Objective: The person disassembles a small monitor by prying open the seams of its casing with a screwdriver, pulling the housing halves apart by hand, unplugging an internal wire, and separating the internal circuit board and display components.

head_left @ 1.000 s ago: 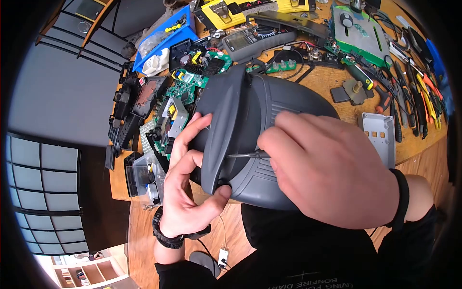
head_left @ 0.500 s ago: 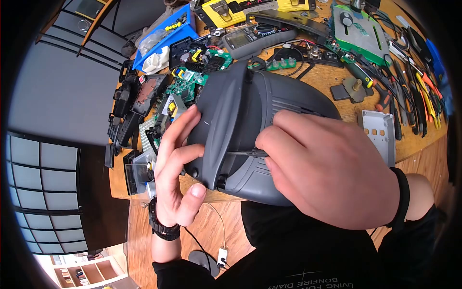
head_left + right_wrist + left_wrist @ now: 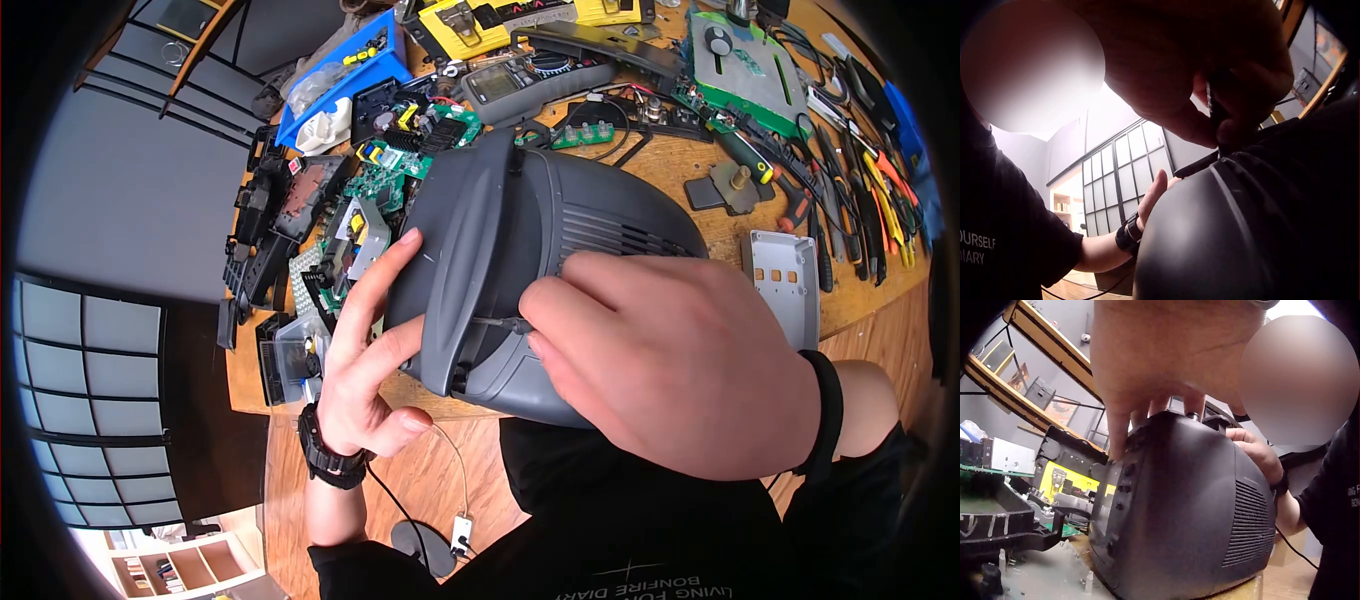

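Observation:
A dark grey plastic housing (image 3: 625, 205) with vent slots and a raised handle (image 3: 468, 265) stands at the near edge of the workbench. My right hand (image 3: 680, 360) grips a slim screwdriver (image 3: 495, 321) over the housing, its thin shaft pointing left to the handle's inner side. The tip is hidden at the handle. On the far side of the handle, my left hand (image 3: 365, 390) touches the housing with outstretched fingers, its thumb held away. Seen in the left wrist view, those fingers reach down over the top of the housing (image 3: 1179, 506). The screwdriver (image 3: 1213, 112) stands steeply in the right wrist view.
Green circuit boards (image 3: 385, 180) crowd the bench to the left, near a blue bin (image 3: 300, 100). A multimeter (image 3: 505, 90) lies behind the housing. Pliers and other hand tools (image 3: 870, 190) line the right side, with a grey plastic cover (image 3: 785, 285) nearer.
My left thumb has come off the housing's near edge and the left hand has opened outward. The right hand with the screwdriver has shifted slightly left.

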A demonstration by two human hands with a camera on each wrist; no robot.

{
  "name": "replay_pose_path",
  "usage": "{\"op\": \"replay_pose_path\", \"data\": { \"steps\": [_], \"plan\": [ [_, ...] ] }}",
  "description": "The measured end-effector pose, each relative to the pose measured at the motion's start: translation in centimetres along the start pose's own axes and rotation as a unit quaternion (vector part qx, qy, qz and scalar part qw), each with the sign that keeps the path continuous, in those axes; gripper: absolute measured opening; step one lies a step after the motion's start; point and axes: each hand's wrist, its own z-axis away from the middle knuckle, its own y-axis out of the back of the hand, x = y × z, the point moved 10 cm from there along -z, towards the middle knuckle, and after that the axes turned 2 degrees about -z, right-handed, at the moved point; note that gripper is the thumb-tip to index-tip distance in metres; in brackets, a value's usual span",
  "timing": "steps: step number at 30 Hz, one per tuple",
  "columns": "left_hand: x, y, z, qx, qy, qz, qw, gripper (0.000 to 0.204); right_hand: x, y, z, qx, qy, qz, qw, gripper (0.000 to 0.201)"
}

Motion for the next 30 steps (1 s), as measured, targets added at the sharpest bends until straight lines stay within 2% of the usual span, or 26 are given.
{"op": "replay_pose_path", "data": {
  "steps": [1,3,7,9,13,15,18,22,24,28,30],
  "plan": [
    [0.0,0.0,0.0,-0.001,0.0,0.0,1.0,0.077,-0.1,0.0,0.0,0.0,0.0,0.0,1.0,0.017],
    [0.1,-0.1,0.1,-0.006,-0.003,-0.012,1.0,0.081,0.6,-0.5,0.1,-0.014,-0.051,-0.023,0.998,0.021],
    [-0.3,0.0,-0.1,0.015,0.027,0.009,0.999,0.085,0.9,-0.5,0.2,-0.01,-0.061,-0.036,0.997,0.028],
    [0.0,-0.2,-0.1,0.0,0.008,-0.013,1.0,0.086,0.0,0.8,0.4,0.086,0.021,-0.029,0.996,0.03],
    [0.0,-0.3,-0.2,0.011,0.0,0.005,1.0,0.084,0.8,1.3,0.8,0.097,0.023,-0.101,0.99,0.033],
    [-0.1,-0.2,-0.2,0.014,0.01,0.007,1.0,0.083,1.2,0.2,0.7,0.011,-0.031,-0.1,0.994,0.035],
    [-0.2,-0.3,0.0,0.018,0.009,0.008,1.0,0.081,1.7,-1.0,0.5,-0.033,-0.08,-0.091,0.992,0.037],
    [-0.2,-0.3,-0.1,0.023,0.016,0.013,1.0,0.081,1.3,0.0,0.2,0.02,-0.028,-0.112,0.993,0.036],
    [-0.2,-0.2,-0.1,0.025,0.015,0.012,0.999,0.08,0.6,1.2,0.5,0.101,0.034,-0.106,0.989,0.039],
    [-0.3,-0.2,-0.1,0.033,0.025,0.021,0.999,0.078,0.6,1.1,0.4,0.079,0.03,-0.11,0.99,0.041],
    [-0.2,-0.2,-0.1,0.034,0.023,0.02,0.999,0.076,0.5,1.0,0.4,0.068,0.023,-0.099,0.992,0.035]
  ]
}}
